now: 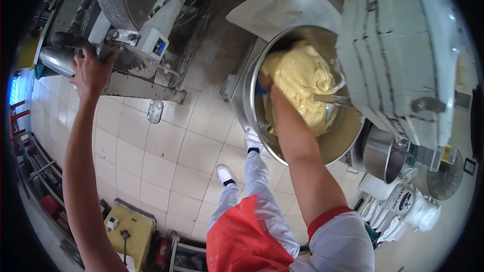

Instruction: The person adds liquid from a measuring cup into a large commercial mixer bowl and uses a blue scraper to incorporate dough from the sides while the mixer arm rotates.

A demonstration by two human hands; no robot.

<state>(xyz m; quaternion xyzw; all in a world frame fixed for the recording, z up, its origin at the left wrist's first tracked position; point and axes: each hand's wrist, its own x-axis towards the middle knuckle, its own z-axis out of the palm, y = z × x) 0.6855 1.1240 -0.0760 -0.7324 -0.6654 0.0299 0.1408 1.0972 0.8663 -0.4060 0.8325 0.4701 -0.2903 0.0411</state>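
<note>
1. The right hand (265,81) reaches into a large round stainless-steel bowl (345,133), at its left side, against the glossy pale-yellow dough (302,83); its fingers are blurred and partly hidden, so I cannot tell whether they are clenched or released
2. A small bright-blue patch (260,89) shows just beside that hand; what it belongs to is unclear
3. The dough sits inside the bowl, heaped around a flat grey metal bar (330,99) that enters from the right
4. A worn, white-painted metal mixer body (398,60) stands over the bowl's right side
5. The left hand (93,73), well apart from the bowl, lies against a chipped grey metal machine (143,90), its fingers bent over the edge; whether they grasp it I cannot tell
6. A shiny silver metal cylinder (55,61) is just left of that hand, and a white box with a blue switch (153,44) is to its right
</note>
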